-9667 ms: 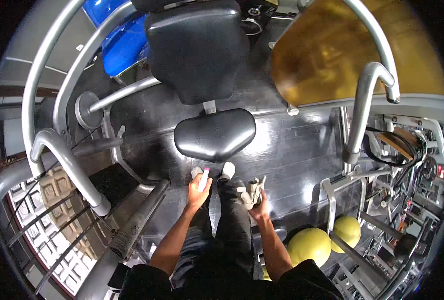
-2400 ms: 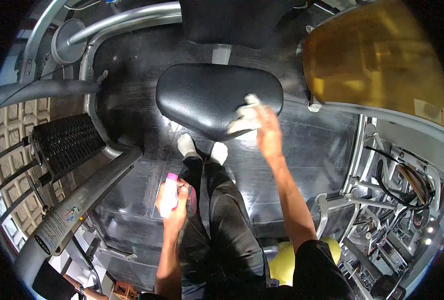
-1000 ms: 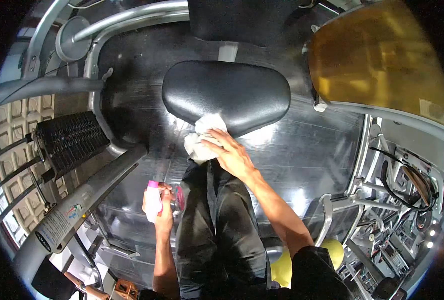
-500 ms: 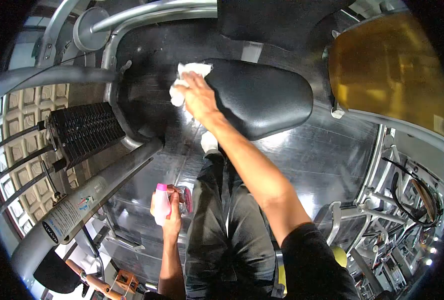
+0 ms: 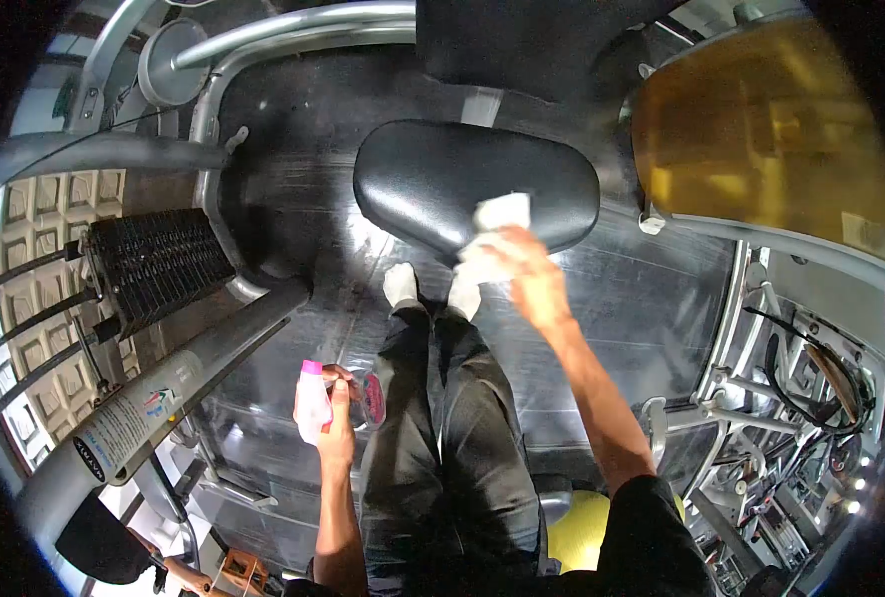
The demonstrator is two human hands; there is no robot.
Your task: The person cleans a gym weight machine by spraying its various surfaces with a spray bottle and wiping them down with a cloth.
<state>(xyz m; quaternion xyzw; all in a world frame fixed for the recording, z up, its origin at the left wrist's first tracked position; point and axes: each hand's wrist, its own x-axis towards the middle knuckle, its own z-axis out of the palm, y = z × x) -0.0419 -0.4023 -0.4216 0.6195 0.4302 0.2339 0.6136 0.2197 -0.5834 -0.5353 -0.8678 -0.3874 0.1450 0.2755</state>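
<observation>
A black padded gym seat (image 5: pixel 452 174) spreads out in front of my feet. Over its near right edge, my right hand (image 5: pixel 534 271) is closed on a crumpled white cloth (image 5: pixel 503 213); both are motion-blurred, and contact with the pad is hard to judge. Down at the left, beside my knee, my left hand (image 5: pixel 337 426) grips a small whitish bottle (image 5: pixel 312 406) with a pink cap. A clear, pink-marked item (image 5: pixel 372 398) sits by the same hand, against my trouser leg. I cannot make out what it is.
To the left are a black weight stack (image 5: pixel 159 274) and a thick grey frame tube (image 5: pixel 179 388). A translucent amber panel (image 5: pixel 761 129) stands at the upper right. A yellow ball (image 5: pixel 579 532) lies behind my legs, and metal gym frames (image 5: pixel 731 438) fill the lower right.
My right hand has swept with the cloth from the seat's left end to its near right edge. My left hand keeps the bottle low; both socked feet now show.
</observation>
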